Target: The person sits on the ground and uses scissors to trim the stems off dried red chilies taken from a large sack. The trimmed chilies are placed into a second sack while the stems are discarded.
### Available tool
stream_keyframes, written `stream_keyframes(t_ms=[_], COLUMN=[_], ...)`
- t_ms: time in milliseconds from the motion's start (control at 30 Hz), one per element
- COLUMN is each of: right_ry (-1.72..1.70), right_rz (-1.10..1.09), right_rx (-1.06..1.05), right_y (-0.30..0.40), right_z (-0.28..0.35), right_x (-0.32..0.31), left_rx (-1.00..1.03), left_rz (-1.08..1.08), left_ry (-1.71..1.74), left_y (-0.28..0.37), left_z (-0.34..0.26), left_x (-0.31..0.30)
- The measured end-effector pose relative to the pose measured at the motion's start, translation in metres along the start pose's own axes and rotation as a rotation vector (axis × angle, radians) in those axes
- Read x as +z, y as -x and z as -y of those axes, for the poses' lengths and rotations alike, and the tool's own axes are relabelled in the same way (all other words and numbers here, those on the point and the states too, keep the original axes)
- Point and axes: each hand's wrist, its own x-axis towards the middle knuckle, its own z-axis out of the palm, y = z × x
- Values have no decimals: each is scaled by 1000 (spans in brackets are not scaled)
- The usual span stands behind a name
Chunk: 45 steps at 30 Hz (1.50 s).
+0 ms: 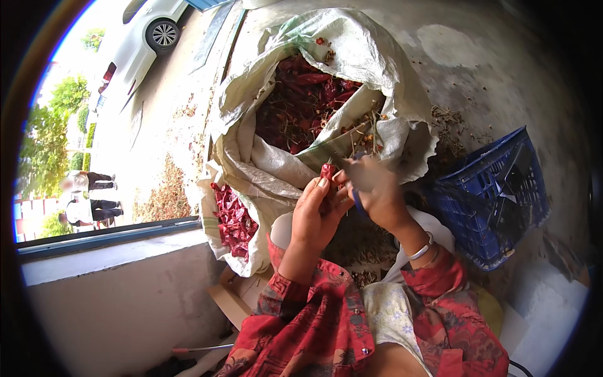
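Note:
My left hand (314, 207) holds a dried red chili pepper (327, 171) upright, its stem end up, between thumb and fingers. Close at its right, my right hand (377, 188) grips scissors with blue handles (359, 200); motion blurs the hand and blades, so how far the blades are apart cannot be told. Beyond both hands stands a large white woven sack (348, 35) with a rolled-down rim, holding many dried red chilies with stems (306, 103). A smaller white sack (259, 254) at the left holds red chili pieces (234, 221).
A blue plastic crate (490, 198) lies tilted on the concrete floor at the right, near scattered cut stems (447, 129). A low wall with a blue-edged sill (113, 257) runs along the left. Outside are a white car (127, 56) and two people (94, 209).

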Motion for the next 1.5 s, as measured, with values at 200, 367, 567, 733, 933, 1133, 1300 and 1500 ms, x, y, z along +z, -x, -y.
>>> stream_keyframes(t_ms=[200, 367, 567, 733, 933, 1133, 1300, 1500], right_ry=[45, -425, -360, -341, -114, -44, 157, 183], right_rz=[106, 226, 136, -56, -17, -110, 19, 22], right_rx=[-227, 71, -30, 109, 101, -24, -26, -82], right_y=[-4, -4, -3, -12, -14, -10, -4, 0], right_z=[6, 10, 8, -4, 12, -1, 16, 19], right_x=[1, -13, -3, -22, -13, -10, -5, 5], left_rx=[-25, -112, -207, -187, -453, -166, 490, 497], left_rz=[91, 207, -90, 52, 195, -15, -5, 133], left_ry=[110, 230, 322, 209, 234, -328, -1027, -1206], left_y=[-6, -11, -6, -4, -2, 12, 15, 12], left_z=[-1, -3, 19, 6, 6, 3, 1, -4], left_x=[-13, -25, -13, -5, -16, -15, -21, -19])
